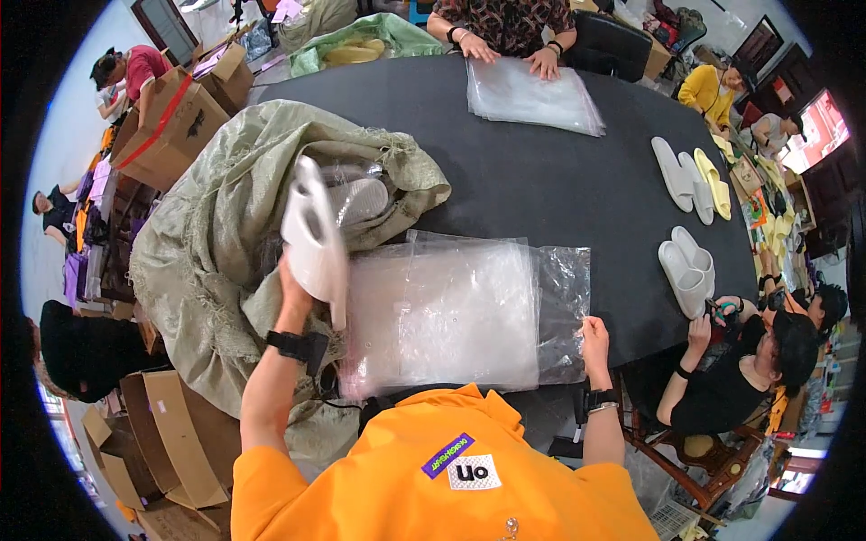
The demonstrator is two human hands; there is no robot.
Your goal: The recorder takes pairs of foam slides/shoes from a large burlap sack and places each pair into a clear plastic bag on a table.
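- The left hand (293, 287) is gripping white slip-on footwear (316, 251), holding it before the open woven sack (194, 225).
- The right hand (594, 343) is pinching the edge of a clear plastic bag (564, 302).
- That bag is jutting from a stack of clear bags (442, 316) lying on the dark table (541, 189).

White slipper (317, 257), grey-green sack (207, 212), charcoal table (532, 185)

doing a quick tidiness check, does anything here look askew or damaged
Yes, mildly: the woven sack on the left has a ragged, fraying mouth, so it looks worn. One clear bag juts right past the bag stack; the right hand grips its edge, which likely explains it.
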